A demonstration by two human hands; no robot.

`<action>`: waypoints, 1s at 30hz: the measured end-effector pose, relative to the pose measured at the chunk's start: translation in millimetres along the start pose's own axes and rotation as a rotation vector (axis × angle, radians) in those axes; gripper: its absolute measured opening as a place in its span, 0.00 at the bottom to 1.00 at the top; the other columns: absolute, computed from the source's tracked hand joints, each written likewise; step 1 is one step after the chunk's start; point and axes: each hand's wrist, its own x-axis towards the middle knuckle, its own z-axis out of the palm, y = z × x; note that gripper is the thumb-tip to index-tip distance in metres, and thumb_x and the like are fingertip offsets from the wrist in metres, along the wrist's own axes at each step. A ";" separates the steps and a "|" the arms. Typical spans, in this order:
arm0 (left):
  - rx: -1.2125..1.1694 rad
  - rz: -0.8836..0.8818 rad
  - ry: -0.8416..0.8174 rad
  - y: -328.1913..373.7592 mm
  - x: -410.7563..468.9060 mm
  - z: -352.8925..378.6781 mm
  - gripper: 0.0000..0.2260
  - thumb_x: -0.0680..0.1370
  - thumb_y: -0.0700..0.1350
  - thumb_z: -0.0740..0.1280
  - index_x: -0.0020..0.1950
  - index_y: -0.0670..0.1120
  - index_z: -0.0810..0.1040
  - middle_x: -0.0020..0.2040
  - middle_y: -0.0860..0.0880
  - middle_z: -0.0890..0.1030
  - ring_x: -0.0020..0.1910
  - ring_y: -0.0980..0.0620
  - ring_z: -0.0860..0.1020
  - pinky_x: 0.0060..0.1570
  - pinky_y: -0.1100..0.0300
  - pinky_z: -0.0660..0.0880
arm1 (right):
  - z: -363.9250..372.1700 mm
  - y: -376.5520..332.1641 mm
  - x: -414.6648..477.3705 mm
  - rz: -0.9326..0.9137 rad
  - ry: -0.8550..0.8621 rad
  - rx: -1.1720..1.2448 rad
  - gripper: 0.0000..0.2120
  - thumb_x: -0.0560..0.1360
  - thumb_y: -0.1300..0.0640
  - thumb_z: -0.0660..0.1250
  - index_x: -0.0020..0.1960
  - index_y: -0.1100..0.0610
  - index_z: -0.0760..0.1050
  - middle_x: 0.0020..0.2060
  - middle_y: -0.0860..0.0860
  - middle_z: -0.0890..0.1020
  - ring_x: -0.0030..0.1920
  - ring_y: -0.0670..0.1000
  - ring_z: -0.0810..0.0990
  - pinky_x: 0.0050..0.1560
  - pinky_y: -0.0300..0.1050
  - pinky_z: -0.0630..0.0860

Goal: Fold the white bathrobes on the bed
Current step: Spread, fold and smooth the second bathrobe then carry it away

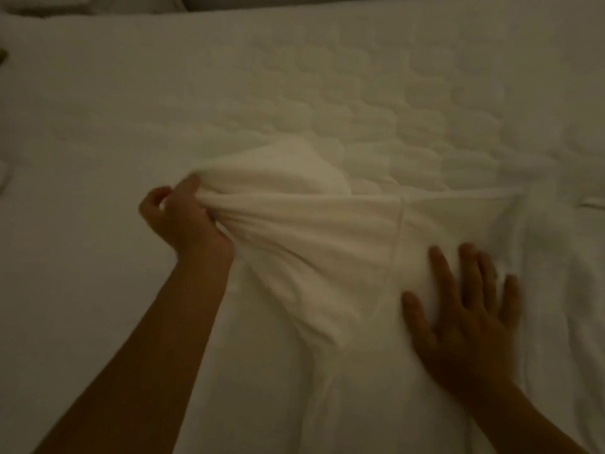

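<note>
One white bathrobe is lying rumpled on the bed. No finished fold is showing, so most of the work is probably lying ahead, though the view is dim. Your left hand is gripping a bunched edge with curled fingers. Your right hand is pressing the robe flat, fingers straight.

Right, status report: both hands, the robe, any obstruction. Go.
Left hand grips a bunched fold of the white fabric bathrobe. Right hand flat, pressing it onto the white quilted bed. Nothing visible blocking the fold.
</note>
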 end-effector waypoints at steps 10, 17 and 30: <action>1.190 -0.025 -0.658 3.3 27.3 -14.6 0.08 0.77 0.43 0.69 0.56 0.45 0.79 0.47 0.45 0.81 0.41 0.48 0.78 0.38 0.57 0.74 | 1.6 -4.5 0.2 0.019 -0.012 -0.003 0.37 0.74 0.34 0.54 0.80 0.48 0.58 0.79 0.58 0.57 0.79 0.59 0.53 0.77 0.65 0.47; 0.926 -0.399 -1.060 -15.4 -64.2 50.8 0.29 0.70 0.71 0.68 0.57 0.49 0.82 0.53 0.51 0.86 0.52 0.50 0.84 0.59 0.51 0.78 | 2.7 -2.9 -1.0 0.018 -0.001 -0.040 0.37 0.75 0.34 0.53 0.80 0.48 0.58 0.79 0.57 0.57 0.80 0.57 0.52 0.77 0.64 0.47; 0.006 -0.019 -0.219 69.5 2.9 -23.5 0.14 0.77 0.37 0.67 0.61 0.47 0.78 0.55 0.46 0.83 0.55 0.47 0.82 0.51 0.53 0.82 | 2.1 -0.9 0.6 0.018 0.012 -0.004 0.37 0.73 0.35 0.56 0.79 0.48 0.60 0.78 0.58 0.59 0.79 0.59 0.55 0.77 0.64 0.47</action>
